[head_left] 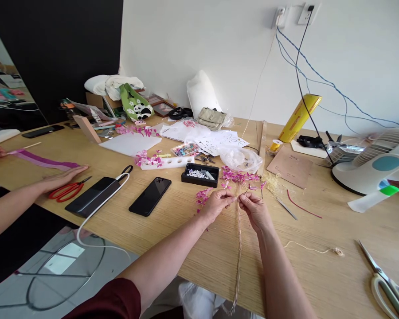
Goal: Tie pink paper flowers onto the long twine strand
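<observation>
Over the middle of the wooden table, my left hand [219, 204] and my right hand [254, 208] meet fingertip to fingertip. Both are closed in a pinch at the thin stem of a spray of pink flowers [237, 175], whose blossoms spread just beyond the fingers. From beneath the hands a braided cord [238, 252] hangs down over the table's front edge. More pink blossoms [202, 197] lie beside my left hand. What exactly sits between the fingertips is too small to make out.
A black phone [150, 196] and a black tray of small pieces [200, 174] lie left of centre. Large scissors [382, 279] and a white fan [369, 168] are at right. Another person's hand [64, 177] rests by a purple strip [43, 160] and red scissors [68, 190].
</observation>
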The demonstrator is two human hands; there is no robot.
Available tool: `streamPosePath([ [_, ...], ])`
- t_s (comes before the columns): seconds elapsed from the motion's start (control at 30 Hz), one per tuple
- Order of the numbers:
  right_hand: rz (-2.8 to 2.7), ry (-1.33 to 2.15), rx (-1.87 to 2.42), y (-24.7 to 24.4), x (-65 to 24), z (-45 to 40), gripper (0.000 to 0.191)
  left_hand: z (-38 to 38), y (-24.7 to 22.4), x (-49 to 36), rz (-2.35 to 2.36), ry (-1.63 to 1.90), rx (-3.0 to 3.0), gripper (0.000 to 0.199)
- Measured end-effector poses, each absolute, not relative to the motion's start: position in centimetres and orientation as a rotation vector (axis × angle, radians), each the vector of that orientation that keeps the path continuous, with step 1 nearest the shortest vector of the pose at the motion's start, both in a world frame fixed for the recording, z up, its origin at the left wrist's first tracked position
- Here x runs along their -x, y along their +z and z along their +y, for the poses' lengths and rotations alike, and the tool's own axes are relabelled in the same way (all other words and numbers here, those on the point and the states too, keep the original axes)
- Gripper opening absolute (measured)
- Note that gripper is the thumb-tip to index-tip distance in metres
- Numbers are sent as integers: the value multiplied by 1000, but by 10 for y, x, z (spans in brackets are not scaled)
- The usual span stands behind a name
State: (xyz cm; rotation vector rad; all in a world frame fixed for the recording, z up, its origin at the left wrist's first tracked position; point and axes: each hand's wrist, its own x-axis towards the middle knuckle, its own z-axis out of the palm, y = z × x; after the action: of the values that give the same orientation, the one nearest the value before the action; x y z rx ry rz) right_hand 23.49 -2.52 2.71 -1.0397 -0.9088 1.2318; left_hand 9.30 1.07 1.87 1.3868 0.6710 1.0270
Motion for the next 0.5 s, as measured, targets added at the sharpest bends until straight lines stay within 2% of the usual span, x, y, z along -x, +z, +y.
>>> streamPosePath([
  [0.5,-821,1075,1037,26,-226,-23,27,0,26,-96,651,1287,-1662,12],
])
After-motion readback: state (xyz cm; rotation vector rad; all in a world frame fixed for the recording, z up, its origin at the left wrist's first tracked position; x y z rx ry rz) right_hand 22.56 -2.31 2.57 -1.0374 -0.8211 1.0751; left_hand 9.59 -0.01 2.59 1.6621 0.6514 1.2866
